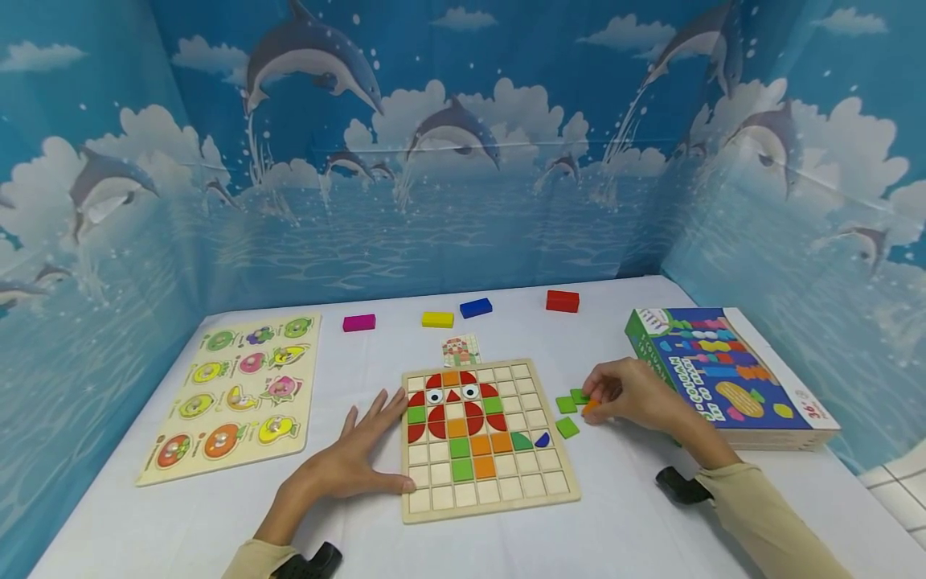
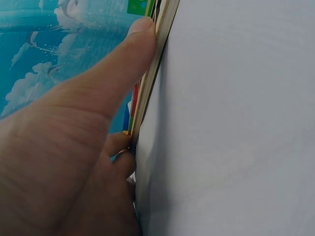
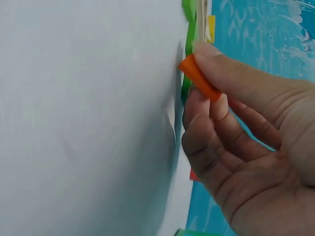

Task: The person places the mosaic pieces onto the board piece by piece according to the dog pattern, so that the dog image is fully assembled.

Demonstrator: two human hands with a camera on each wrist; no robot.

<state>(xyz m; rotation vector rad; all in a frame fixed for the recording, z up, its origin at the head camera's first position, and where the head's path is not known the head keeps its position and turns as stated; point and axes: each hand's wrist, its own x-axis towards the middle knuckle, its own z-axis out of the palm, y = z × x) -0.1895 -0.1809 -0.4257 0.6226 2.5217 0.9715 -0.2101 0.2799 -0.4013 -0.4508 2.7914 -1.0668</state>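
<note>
A wooden grid board (image 1: 506,488) lies mid-table, with red, orange, green and blue tiles set in its squares as a bird-like figure. My left hand (image 1: 352,458) rests at the board's left edge, fingers spread and straight, the thumb touching the rim; the left wrist view shows that thumb (image 2: 133,46) against the edge. To the right of the board, my right hand (image 1: 628,392) pinches an orange tile (image 3: 200,77) between thumb and fingers. Several loose green tiles (image 1: 567,427) lie beside it on the cloth.
A small pattern card (image 1: 460,350) lies behind the board. Magenta (image 1: 358,322), yellow (image 1: 437,319), blue (image 1: 475,308) and red (image 1: 562,301) blocks line the back. On the left lies a fruit puzzle board (image 1: 239,402); a toy box (image 1: 731,374) sits on the right.
</note>
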